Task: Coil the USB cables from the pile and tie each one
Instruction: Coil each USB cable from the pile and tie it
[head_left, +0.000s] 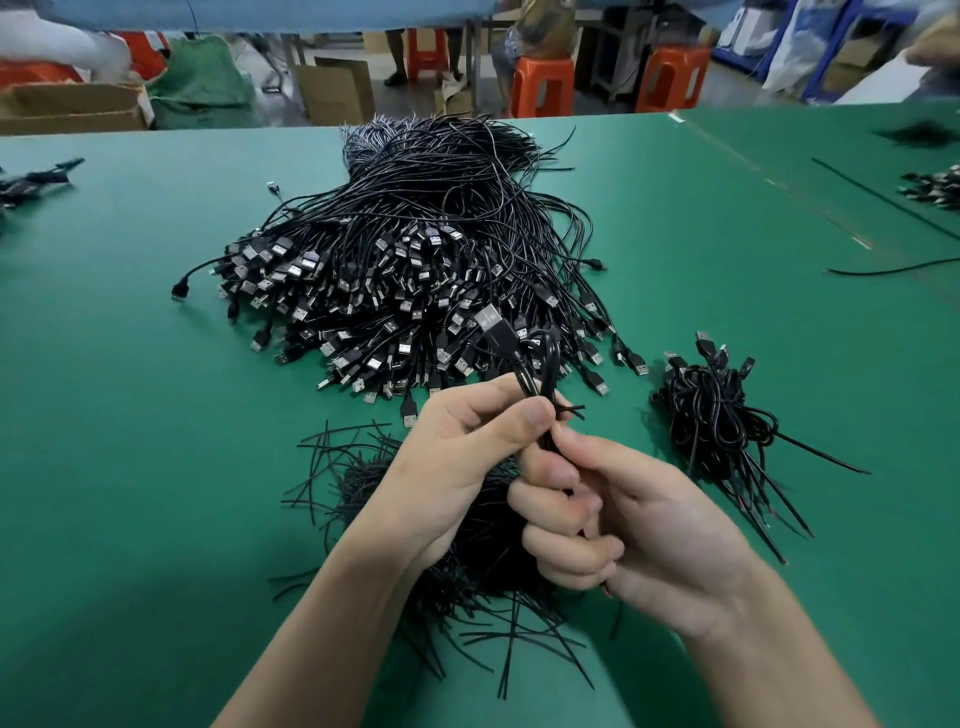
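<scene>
The USB cable (540, 374), folded into a short coil, is held upright above the green counter (130, 415), just in front of the large pile (415, 249) of loose cables. It is pinched at its waist by the left hand (457, 447), thumb and fingers (524, 415) curled round it, with the plug (491, 319) standing out above. The right hand (649, 530) is pressed against the left, its fingers curled about the lower part of the coil. The ends of a thin black tie (571, 411) are seen jutting out at the waist; which hand has hold of it cannot be told. A heap of loose ties (358, 483) lies under the forearms, and tied coils (711, 415) lie to the right, apart from the pile.
</scene>
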